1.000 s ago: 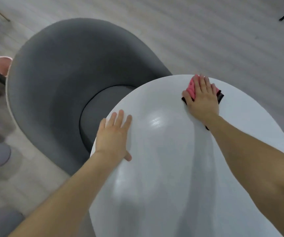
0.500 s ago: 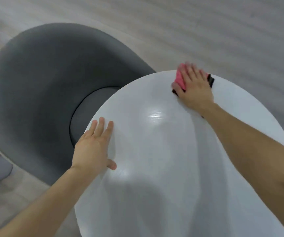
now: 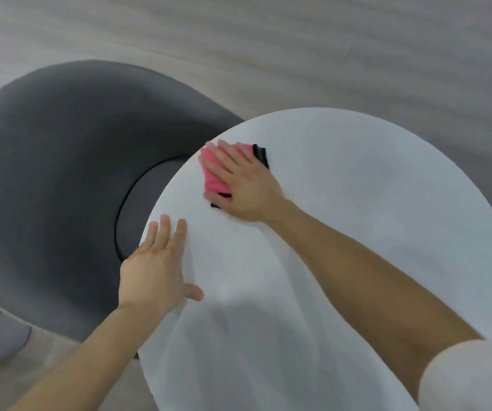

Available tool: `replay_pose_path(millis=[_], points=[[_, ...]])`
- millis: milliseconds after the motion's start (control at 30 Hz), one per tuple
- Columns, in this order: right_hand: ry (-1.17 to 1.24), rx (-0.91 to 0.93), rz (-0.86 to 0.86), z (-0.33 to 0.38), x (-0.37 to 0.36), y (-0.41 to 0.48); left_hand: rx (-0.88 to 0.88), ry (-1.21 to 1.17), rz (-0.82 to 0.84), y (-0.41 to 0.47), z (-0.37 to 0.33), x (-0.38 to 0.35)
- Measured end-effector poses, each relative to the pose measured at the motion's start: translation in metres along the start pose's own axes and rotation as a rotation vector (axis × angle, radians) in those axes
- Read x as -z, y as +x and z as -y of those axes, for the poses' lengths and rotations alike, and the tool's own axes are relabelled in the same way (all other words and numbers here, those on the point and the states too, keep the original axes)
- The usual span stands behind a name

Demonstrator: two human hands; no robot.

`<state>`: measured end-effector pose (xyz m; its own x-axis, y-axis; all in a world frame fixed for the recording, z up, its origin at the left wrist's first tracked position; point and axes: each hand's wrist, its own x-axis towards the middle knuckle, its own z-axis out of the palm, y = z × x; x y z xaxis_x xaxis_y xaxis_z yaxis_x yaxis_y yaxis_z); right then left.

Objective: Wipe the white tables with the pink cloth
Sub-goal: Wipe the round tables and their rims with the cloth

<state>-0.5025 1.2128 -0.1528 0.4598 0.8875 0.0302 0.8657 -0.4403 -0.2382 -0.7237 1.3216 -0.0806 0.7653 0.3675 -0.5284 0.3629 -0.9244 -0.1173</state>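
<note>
Right hand [image 3: 240, 180] flat, fingers spread, pressing pink cloth [image 3: 212, 173] on white table [image 3: 357, 232], at rim by grey chair [image 3: 61, 179]. Left hand [image 3: 156, 271] flat, fingers straight, bracing tabletop. Advice: even palm pressure, overlapping passes, follow rim curve, keep cloth from sliding off the edge.

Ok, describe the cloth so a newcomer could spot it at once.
Find the round white table beside the grey chair. At its chair-side edge, the right hand presses flat on the pink cloth. Nothing else on the table is pink; black shows at its edges.
</note>
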Motion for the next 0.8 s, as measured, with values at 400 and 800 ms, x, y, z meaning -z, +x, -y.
replay_pose_path(millis=[400, 800], points=[[-0.051, -0.517, -0.02, 0.053, -0.009, -0.04, -0.085, 0.104, -0.03, 0.014, 0.009, 0.002], [-0.064, -1.228, -0.176, -0.022, 0.022, -0.164, -0.106, 0.146, -0.055, 0.015, 0.007, -0.004]])
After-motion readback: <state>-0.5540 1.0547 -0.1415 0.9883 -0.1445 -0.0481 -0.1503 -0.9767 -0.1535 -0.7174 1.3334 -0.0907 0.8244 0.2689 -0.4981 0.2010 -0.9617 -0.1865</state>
